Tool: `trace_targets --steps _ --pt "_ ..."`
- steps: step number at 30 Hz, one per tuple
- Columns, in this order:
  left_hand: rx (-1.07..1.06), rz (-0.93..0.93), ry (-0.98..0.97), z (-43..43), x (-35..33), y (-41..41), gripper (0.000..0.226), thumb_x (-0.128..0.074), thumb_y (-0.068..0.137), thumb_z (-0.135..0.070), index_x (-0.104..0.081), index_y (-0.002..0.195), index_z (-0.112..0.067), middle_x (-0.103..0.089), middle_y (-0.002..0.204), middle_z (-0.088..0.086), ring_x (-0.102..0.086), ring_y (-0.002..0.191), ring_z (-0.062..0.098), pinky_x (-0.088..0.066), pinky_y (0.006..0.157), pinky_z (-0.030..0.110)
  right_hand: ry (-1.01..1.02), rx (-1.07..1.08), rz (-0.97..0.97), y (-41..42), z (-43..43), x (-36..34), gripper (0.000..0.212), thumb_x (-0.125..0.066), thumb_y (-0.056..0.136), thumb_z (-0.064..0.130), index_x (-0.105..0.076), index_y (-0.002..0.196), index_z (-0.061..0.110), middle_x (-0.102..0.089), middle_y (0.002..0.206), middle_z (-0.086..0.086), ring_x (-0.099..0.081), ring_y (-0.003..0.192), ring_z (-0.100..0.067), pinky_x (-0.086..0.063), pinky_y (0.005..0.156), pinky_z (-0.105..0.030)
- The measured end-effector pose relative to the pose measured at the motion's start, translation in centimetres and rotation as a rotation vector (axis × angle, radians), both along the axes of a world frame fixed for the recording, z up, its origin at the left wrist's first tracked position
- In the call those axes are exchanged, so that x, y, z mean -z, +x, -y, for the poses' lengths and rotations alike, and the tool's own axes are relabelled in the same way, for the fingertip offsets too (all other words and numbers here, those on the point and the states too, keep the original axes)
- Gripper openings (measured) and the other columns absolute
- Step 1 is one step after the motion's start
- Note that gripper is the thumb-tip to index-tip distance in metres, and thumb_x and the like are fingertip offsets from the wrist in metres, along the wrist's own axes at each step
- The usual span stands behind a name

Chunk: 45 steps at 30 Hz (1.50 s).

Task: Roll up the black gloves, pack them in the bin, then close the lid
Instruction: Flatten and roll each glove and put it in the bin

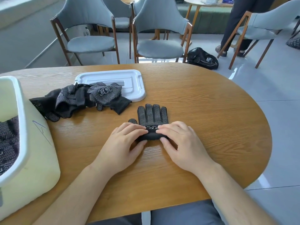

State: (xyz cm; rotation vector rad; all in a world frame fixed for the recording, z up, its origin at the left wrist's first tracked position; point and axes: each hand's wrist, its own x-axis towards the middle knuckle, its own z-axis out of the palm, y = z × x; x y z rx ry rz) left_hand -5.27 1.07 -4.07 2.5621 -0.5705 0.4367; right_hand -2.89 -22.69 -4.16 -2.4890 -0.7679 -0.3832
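Pale grey glossy floor (276, 98) is filling the room beyond a rounded wooden table (203, 111), which is taking up most of the view. At least four grey padded chairs with wooden frames are standing past its far edge: a left chair (87, 41), a middle chair (159, 47), a right chair (266, 25), and a rear chair (121, 17) partly hidden behind the first. One person's dark trouser legs (235, 25) are showing near a small round table (199, 2) at the back. One black bag (202, 58) is lying on the floor just beyond the wooden table.

One cream bin (37, 151) with a white rim is sitting open on the table's left side, with packed gloves (8, 140) showing inside; how many, I cannot tell. One white lid (129, 78) is lying flat on the far part of the table, apart from the bin. A pile of black gloves (78, 98), dotted white and too tangled to count, is resting between bin and lid, overlapping the lid's near edge.

One black glove (152, 114) is lying flat in the middle of the table, fingers pointing away, its cuff end wound into a short roll. The left hand (120, 143) and right hand (181, 142) are both gripping that roll, fingers curled over its top and thumbs pressing against its near side.
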Motion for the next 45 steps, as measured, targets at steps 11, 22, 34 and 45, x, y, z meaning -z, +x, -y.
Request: trace_targets --steps 11,22,34,45 --pt "-0.067 -0.076 -0.277 1.2 -1.2 -0.5 0.022 -0.069 0.095 -0.020 -0.062 0.115 -0.024 -0.057 0.103 -0.027 -0.053 0.090 -0.015 -0.037 0.077 0.003 0.207 -0.005 -0.153 -0.6 -0.2 -0.5 0.020 -0.056 0.103 0.028 -0.061 0.122 0.033 -0.057 0.100 0.020 -0.055 0.090 0.001 -0.042 0.076 -0.014" --pt "-0.086 -0.009 0.042 0.5 -0.2 -0.5 0.044 -0.062 0.088 -0.055 -0.067 0.125 -0.031 -0.058 0.126 -0.023 -0.051 0.121 0.007 -0.038 0.094 0.028 -0.059 -0.013 -0.093 -0.4 1.1 -0.3 0.049 -0.054 0.090 0.043 -0.063 0.137 0.031 -0.056 0.138 0.024 -0.050 0.123 -0.009 -0.041 0.103 -0.036" --pt "-0.131 -0.042 -0.102 0.7 -1.1 0.4 0.029 -0.058 0.093 -0.049 -0.068 0.115 -0.032 -0.064 0.111 -0.022 -0.057 0.110 0.007 -0.046 0.093 0.037 0.181 0.028 -0.417 0.1 0.6 -1.6 0.027 -0.050 0.104 0.040 -0.053 0.130 0.035 -0.060 0.124 0.020 -0.055 0.113 0.000 -0.042 0.100 -0.028" --pt "-0.317 -0.156 -0.090 2.3 -1.1 6.0 0.018 -0.058 0.098 -0.043 -0.065 0.102 -0.027 -0.057 0.109 -0.005 -0.050 0.105 0.023 -0.035 0.088 0.035 0.000 0.427 -0.634 3.8 -1.8 -4.8 0.050 -0.038 0.100 0.066 -0.056 0.123 0.026 -0.077 0.094 0.004 -0.073 0.085 -0.018 -0.051 0.073 -0.031"
